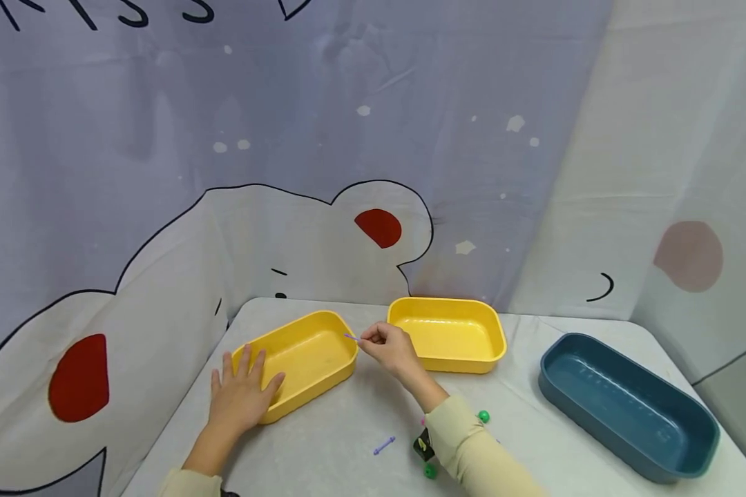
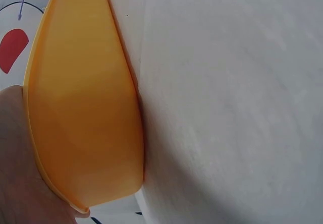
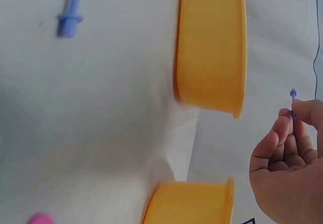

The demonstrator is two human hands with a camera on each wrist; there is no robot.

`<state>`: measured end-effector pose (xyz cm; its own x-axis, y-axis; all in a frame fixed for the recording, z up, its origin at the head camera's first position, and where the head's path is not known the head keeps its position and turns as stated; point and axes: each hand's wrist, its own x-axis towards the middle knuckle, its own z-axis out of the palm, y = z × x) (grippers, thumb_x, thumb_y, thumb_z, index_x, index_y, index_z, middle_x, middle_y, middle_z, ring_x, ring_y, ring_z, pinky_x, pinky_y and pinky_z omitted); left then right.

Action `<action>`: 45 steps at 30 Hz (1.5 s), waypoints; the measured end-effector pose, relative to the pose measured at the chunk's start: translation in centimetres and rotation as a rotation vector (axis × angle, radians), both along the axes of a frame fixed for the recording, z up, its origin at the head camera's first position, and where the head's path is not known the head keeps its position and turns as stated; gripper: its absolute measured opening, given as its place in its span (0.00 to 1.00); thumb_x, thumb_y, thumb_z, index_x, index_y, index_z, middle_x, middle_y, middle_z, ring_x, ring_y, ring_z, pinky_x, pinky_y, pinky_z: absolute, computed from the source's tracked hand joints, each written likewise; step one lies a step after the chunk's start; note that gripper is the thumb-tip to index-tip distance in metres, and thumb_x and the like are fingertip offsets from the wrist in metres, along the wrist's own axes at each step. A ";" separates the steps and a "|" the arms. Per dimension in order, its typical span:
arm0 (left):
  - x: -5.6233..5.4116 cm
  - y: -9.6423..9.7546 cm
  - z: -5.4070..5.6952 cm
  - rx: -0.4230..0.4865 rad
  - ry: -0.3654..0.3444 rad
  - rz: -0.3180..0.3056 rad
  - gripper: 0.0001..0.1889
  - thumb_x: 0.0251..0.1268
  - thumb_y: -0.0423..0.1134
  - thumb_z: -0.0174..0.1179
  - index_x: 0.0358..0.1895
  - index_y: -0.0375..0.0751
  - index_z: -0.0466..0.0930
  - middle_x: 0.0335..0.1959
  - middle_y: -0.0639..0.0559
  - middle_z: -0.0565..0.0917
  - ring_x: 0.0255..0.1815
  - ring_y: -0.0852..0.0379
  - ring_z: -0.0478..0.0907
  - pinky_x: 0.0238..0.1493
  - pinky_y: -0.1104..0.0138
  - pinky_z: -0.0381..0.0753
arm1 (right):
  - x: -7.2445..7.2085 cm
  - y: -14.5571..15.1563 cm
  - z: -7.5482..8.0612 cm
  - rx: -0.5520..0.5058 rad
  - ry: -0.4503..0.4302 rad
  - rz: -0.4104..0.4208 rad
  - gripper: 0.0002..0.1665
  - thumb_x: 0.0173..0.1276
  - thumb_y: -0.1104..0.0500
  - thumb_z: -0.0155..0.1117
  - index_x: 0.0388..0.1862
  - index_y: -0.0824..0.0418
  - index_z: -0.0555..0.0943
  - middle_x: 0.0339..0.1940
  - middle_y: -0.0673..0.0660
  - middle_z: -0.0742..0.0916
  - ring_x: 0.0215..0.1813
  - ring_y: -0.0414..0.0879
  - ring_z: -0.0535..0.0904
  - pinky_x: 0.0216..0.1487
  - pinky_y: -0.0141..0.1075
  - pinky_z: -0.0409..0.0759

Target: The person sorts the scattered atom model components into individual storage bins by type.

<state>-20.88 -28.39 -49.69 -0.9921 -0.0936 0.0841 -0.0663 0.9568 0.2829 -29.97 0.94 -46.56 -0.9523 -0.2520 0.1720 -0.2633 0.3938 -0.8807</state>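
My right hand (image 1: 390,346) pinches a small purple rod (image 1: 351,337) with knobbed ends between thumb and fingertips. It holds the rod above the right end of the left yellow tray (image 1: 307,348); the right wrist view shows the rod (image 3: 293,100) sticking out past the fingertips. My left hand (image 1: 239,397) rests with spread fingers on the near left rim of that same tray. A second purple rod (image 1: 384,445) lies on the table below the trays. Close to my right sleeve are a black piece (image 1: 423,445) and green pieces (image 1: 430,471), partly covered by the arm.
Another yellow tray (image 1: 447,364) stands at the back, right of the first. A long dark blue tray (image 1: 628,407) sits at the table's right side. A green ball-like piece (image 1: 483,416) lies beside the right sleeve. Printed cloth (image 1: 298,235) hangs behind the table (image 1: 323,449).
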 end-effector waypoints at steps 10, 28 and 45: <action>0.1 -0.2 -0.1 -0.001 -0.017 0.013 0.40 0.78 0.64 0.43 0.79 0.36 0.56 0.81 0.30 0.47 0.78 0.20 0.35 0.71 0.27 0.34 | -0.7 -2.2 -0.9 -0.036 -0.057 -0.007 0.07 0.65 0.58 0.75 0.35 0.60 0.86 0.27 0.50 0.85 0.30 0.40 0.75 0.32 0.29 0.75; -0.1 -0.2 -0.1 -0.001 -0.010 0.007 0.40 0.78 0.63 0.43 0.79 0.36 0.57 0.81 0.30 0.48 0.78 0.21 0.35 0.71 0.27 0.36 | -2.7 -5.0 -0.6 -0.009 -0.123 -0.063 0.08 0.66 0.56 0.74 0.36 0.59 0.85 0.28 0.49 0.83 0.32 0.40 0.75 0.33 0.29 0.75; -0.2 -0.2 -0.3 0.010 -0.007 0.018 0.39 0.78 0.61 0.44 0.79 0.36 0.58 0.81 0.31 0.49 0.79 0.22 0.32 0.71 0.27 0.35 | -3.8 -7.3 0.2 0.024 -0.137 -0.122 0.07 0.66 0.55 0.73 0.34 0.58 0.85 0.29 0.50 0.84 0.32 0.42 0.76 0.33 0.30 0.76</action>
